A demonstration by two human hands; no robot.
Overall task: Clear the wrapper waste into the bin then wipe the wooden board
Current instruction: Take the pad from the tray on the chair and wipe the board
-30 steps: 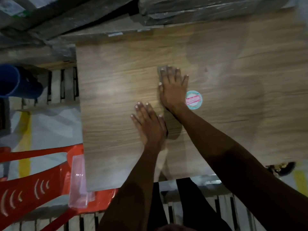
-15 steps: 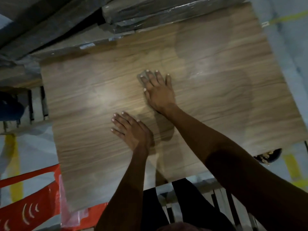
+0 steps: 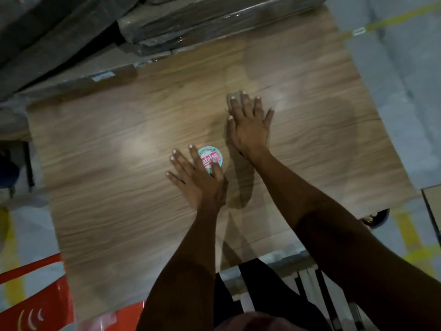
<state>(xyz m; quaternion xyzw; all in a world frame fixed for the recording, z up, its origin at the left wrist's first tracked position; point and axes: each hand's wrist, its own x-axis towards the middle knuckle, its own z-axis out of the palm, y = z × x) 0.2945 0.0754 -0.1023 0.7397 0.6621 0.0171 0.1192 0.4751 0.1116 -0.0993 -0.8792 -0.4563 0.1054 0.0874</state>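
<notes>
Operator: two bare forearms, no sleeves visible.
Left hand (image 3: 195, 180) and right hand (image 3: 249, 126) carry pale-painted fingernails; dark trousers (image 3: 262, 290) are worn; no rings or wristbands show.

Upper left to top centre of frame: dark plastic-wrapped bundles (image 3: 191, 22), stacked, shiny film. Lower left corner: red plastic chair (image 3: 31, 311) with white curved marks. Right side: grey floor (image 3: 405, 80) with yellow tape lines (image 3: 391, 19). Right edge, lower: dark round bowl (image 3: 378, 217), part hidden, pale contents, unclear. Left edge: blue object (image 3: 8, 173), blurred.
</notes>
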